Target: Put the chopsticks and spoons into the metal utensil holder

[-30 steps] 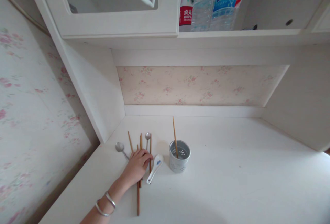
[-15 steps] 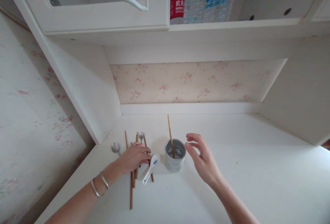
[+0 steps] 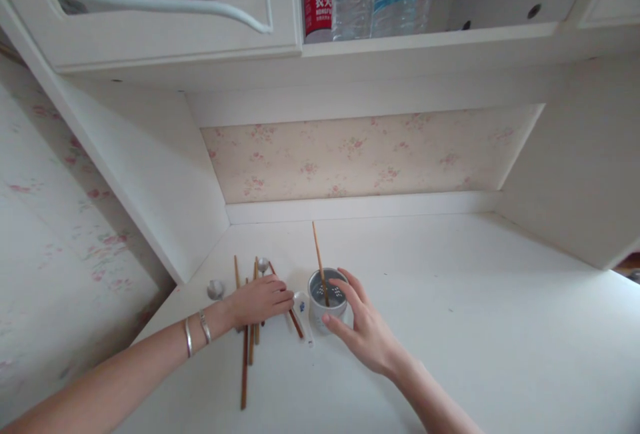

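Note:
My left hand [image 3: 267, 299] lies over the loose chopsticks with its fingers closed on one dark chopstick [image 3: 296, 324], whose lower end sticks out past the fingertips. A white ceramic soup spoon [image 3: 301, 307] with a blue mark lies just right of those fingers, beside a grey metal cutlery holder [image 3: 320, 314]. The holder has a perforated bottom, and one light chopstick [image 3: 318, 251] leans upright in it. My right hand [image 3: 357, 317] curves around the holder's right side, thumb at the front and fingers at the rim. Several chopsticks [image 3: 245, 374] lie under and below my left hand.
Two metal spoons, one at the left [image 3: 215, 289] and a smaller one [image 3: 263, 264] behind my left hand, lie on the white tabletop [image 3: 450, 354]. Overhead, a shelf [image 3: 425, 39] holds plastic bottles [image 3: 353, 1]. A side panel [image 3: 150, 174] bounds the left.
My right hand has moved left onto the holder. The chopstick at my left fingers has turned, and the soup spoon's handle now points down to the right. The view has shifted slightly.

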{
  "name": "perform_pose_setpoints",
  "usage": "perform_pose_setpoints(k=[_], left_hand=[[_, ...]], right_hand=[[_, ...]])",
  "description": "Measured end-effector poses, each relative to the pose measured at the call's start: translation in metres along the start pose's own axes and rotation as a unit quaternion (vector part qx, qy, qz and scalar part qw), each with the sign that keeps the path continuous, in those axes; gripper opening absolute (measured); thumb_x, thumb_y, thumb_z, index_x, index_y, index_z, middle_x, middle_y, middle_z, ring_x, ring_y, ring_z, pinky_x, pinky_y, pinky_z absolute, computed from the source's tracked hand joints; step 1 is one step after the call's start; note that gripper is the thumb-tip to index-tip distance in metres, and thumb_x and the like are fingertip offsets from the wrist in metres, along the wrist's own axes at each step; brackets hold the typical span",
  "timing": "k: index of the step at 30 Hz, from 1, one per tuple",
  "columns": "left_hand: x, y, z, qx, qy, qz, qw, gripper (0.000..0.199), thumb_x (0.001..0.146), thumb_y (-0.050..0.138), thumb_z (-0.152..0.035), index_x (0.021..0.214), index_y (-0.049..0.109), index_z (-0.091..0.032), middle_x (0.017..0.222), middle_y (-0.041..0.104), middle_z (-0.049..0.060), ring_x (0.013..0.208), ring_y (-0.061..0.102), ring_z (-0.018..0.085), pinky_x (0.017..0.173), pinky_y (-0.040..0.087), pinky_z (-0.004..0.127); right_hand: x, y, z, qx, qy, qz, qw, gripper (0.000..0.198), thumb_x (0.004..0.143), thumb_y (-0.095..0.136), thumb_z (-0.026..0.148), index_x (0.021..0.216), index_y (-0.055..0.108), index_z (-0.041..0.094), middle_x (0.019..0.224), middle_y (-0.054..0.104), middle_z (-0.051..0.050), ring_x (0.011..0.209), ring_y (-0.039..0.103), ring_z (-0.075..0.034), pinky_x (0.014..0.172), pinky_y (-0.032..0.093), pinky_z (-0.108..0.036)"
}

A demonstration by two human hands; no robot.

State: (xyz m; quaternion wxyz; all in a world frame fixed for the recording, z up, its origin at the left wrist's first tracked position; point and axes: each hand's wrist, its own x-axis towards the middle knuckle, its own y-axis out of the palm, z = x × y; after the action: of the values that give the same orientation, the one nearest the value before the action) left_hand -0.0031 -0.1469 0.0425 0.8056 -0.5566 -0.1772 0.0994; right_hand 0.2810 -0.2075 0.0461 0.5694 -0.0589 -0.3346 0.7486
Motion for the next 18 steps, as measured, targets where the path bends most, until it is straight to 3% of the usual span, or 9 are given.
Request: perform_pose_setpoints(k=[3, 5, 7, 9, 12, 15, 18], left_hand=[[-0.002, -0.003, 0.007, -0.017, -0.008, -0.018, 1.0, 0.019, 0.091, 0.042, -0.011, 0.101, 0.057, -0.017, 0.097, 0.065, 0.006, 0.09, 0.056, 0.017, 0.085, 0.041, 0.032], [-0.003, -0.006, 0.013, -0.063, -0.075, -0.069, 0.993, 0.019, 0.092, 0.041, -0.012, 0.101, 0.057, -0.017, 0.096, 0.065, 0.006, 0.09, 0.056, 0.017, 0.085, 0.043, 0.033], [-0.001, -0.014, 0.017, -0.126, -0.175, -0.139, 0.966, 0.017, 0.092, 0.042, -0.017, 0.1, 0.057, -0.018, 0.094, 0.065, 0.005, 0.089, 0.057, 0.017, 0.084, 0.044, 0.033], [0.006, -0.028, 0.02, -0.185, -0.298, -0.223, 0.909, 0.015, 0.092, 0.043, -0.023, 0.097, 0.057, -0.019, 0.092, 0.064, 0.005, 0.089, 0.058, 0.018, 0.082, 0.046, 0.033], [0.024, -0.058, 0.018, -0.278, -0.436, -0.346, 0.783, 0.019, 0.092, 0.044, -0.033, 0.099, 0.054, -0.019, 0.094, 0.063, 0.005, 0.088, 0.059, 0.017, 0.081, 0.047, 0.032], [0.045, -0.088, 0.012, -0.384, -0.446, -0.422, 0.69, 0.024, 0.089, 0.048, -0.04, 0.1, 0.053, -0.018, 0.091, 0.062, 0.003, 0.079, 0.058, 0.014, 0.074, 0.048, 0.028], [0.063, -0.108, 0.004, -0.463, -0.422, -0.472, 0.621, 0.029, 0.085, 0.054, -0.043, 0.099, 0.055, -0.018, 0.089, 0.06, 0.002, 0.075, 0.056, 0.012, 0.067, 0.048, 0.024]], right_hand=[[0.0, 0.004, -0.002, 0.013, -0.011, -0.018, 1.0, 0.05, 0.084, 0.057, 0.04, 0.13, 0.042, 0.028, 0.145, 0.032, -0.007, 0.13, 0.039, -0.023, 0.108, 0.033, -0.04], [0.0, 0.007, -0.002, 0.022, -0.015, -0.032, 0.999, 0.048, 0.084, 0.057, 0.035, 0.129, 0.043, 0.028, 0.142, 0.036, -0.006, 0.127, 0.042, -0.021, 0.107, 0.035, -0.039], [0.0, 0.01, -0.002, 0.027, -0.011, -0.05, 0.998, 0.049, 0.082, 0.059, 0.032, 0.128, 0.043, 0.028, 0.139, 0.039, -0.006, 0.124, 0.044, -0.021, 0.105, 0.036, -0.039], [0.002, 0.014, -0.001, 0.03, 0.003, -0.079, 0.996, 0.055, 0.077, 0.065, 0.031, 0.127, 0.044, 0.028, 0.135, 0.042, -0.006, 0.121, 0.047, -0.022, 0.103, 0.039, -0.038], [0.006, 0.022, -0.001, 0.037, 0.033, -0.133, 0.99, 0.069, 0.066, 0.075, 0.032, 0.127, 0.043, 0.027, 0.128, 0.046, -0.006, 0.115, 0.051, -0.023, 0.099, 0.042, -0.037], [0.008, 0.032, -0.001, 0.041, 0.062, -0.167, 0.983, 0.079, 0.061, 0.077, 0.033, 0.129, 0.039, 0.027, 0.127, 0.046, -0.006, 0.113, 0.052, -0.024, 0.097, 0.044, -0.037], [0.008, 0.039, -0.003, 0.045, 0.072, -0.171, 0.982, 0.083, 0.061, 0.077, 0.033, 0.133, 0.036, 0.027, 0.129, 0.044, -0.007, 0.113, 0.052, -0.025, 0.097, 0.044, -0.038]])
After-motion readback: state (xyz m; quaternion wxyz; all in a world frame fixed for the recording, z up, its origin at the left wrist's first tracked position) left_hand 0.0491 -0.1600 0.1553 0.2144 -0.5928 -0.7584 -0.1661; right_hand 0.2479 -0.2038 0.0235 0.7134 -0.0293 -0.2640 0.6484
